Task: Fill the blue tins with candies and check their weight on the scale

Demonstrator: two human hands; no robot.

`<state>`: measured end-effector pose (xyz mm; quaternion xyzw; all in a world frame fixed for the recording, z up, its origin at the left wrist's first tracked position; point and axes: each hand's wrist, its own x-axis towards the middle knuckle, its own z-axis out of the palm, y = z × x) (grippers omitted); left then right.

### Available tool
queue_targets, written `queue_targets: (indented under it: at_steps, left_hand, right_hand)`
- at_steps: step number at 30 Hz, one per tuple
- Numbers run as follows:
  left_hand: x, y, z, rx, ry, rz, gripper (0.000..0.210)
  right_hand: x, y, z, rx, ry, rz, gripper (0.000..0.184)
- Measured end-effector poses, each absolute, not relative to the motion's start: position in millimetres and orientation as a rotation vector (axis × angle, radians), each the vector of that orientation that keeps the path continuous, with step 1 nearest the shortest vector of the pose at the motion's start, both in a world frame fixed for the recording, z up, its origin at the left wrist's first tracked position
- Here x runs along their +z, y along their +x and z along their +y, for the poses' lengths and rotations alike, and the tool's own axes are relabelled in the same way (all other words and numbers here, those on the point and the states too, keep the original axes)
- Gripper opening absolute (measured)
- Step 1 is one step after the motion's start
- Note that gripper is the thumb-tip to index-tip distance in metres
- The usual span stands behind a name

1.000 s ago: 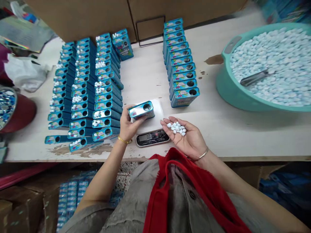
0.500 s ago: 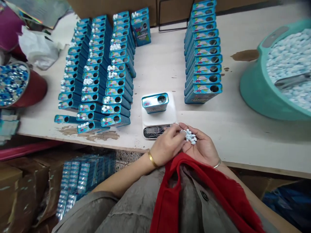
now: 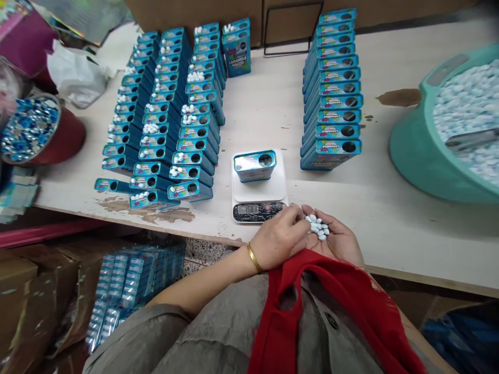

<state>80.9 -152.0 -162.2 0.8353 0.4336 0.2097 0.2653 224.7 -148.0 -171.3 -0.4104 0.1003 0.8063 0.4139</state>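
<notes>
One blue tin (image 3: 254, 165) stands on the white scale (image 3: 259, 190), whose display appears to read 158.1. Right hand (image 3: 338, 240) lies cupped, palm up, holding white candies (image 3: 318, 227) at the bench (image 3: 390, 208) edge. Left hand (image 3: 278, 239) pinches into that pile. Rows of tins (image 3: 331, 93) are labelled "CARAMELO MACIZO".

Blue tin (image 3: 254, 166) on white scale (image 3: 258, 192), pale blue-white candies (image 3: 318, 227), teal basin (image 3: 421, 150).
</notes>
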Motion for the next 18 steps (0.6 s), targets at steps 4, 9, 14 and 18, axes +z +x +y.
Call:
queue_targets:
  at_steps: [4, 9, 14, 18]
  left_hand:
    - [-162.6, 81.2, -150.4, 0.566, 2.266, 1.195, 0.02]
    - [-157.8, 74.9, -146.3, 0.615, 2.305, 1.113, 0.021]
    - [-148.3, 37.5, -128.8, 1.155, 2.307, 1.303, 0.036]
    - [-160.1, 0.3, -94.9, 1.358, 2.0, 1.775, 0.087]
  right_hand:
    - [-169.8, 223.2, -147.0, 2.032, -1.014, 0.249, 0.017]
    - [-169.5, 220.1, -143.2, 2.054, -0.987, 0.309, 0.019]
    - [-164.1, 207.2, -133.0, 2.055, -0.929, 0.356, 0.02]
    - [-154.8, 188.4, -118.6, 2.046, -0.944, 0.355, 0.021]
